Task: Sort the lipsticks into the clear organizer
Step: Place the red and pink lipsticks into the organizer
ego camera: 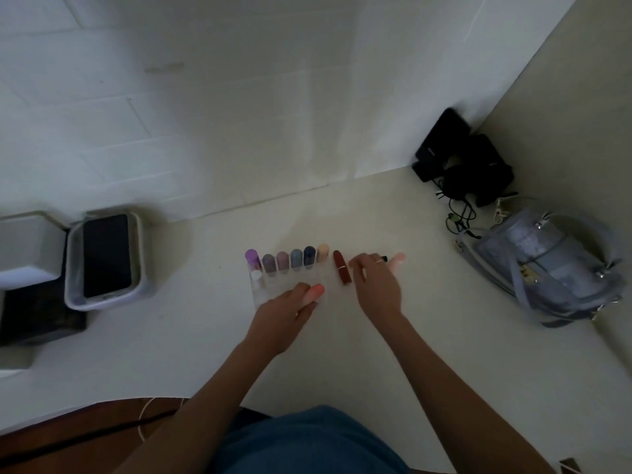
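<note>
A clear organizer (270,289) lies on the pale surface with several lipsticks standing in its back row, from a purple one (252,258) to a beige one (323,253). My left hand (285,318) rests on the organizer's front right part, shut on a coral pink lipstick (314,293). A dark red lipstick (341,271) lies just right of the organizer. My right hand (378,284) hovers beside it with fingers spread, partly covering a black lipstick (383,258) and a pink one (397,260) behind it.
A grey tray (73,265) holding a black phone (106,255) sits at the left, beside a white box (29,248). Black devices with cables (461,159) fill the far right corner. A grey handbag (543,265) lies at the right. White walls close the back.
</note>
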Tool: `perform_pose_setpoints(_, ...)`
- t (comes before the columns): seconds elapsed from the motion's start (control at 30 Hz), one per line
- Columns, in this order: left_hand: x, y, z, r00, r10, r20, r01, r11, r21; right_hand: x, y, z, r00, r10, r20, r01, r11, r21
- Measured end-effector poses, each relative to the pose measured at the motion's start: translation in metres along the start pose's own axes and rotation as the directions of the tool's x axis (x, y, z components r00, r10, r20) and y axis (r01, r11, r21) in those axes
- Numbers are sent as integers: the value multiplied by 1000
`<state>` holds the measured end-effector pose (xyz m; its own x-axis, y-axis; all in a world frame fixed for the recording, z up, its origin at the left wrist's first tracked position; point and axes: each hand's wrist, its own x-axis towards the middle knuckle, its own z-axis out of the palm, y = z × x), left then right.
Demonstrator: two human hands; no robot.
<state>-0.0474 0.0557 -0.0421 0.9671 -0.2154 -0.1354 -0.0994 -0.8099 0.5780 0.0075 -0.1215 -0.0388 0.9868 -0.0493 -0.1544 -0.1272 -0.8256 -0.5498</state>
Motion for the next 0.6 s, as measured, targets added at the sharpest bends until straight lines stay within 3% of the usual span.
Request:
perform_pose_setpoints(0.13,-8,-4,-7,991,-125,-53,123,992,-39,36,3,-11,999,-32,29,41,920,-390)
perform_pose_setpoints(0.23,-15,-13,-10,975,-207,-86,207,978,-8,51,-2,-12,994,26,105,37,830,-557)
perform_pose_setpoints(0.4,-25,-20,-12,951,-284,-126,284,959,-12,62,1,-6,984,-1,178,114,769,-629)
perform_pose_setpoints(0.6,-30,-20,-13,941,-310,-138,308,951,-39,66,7,-7,982,-32,187,132,823,-553)
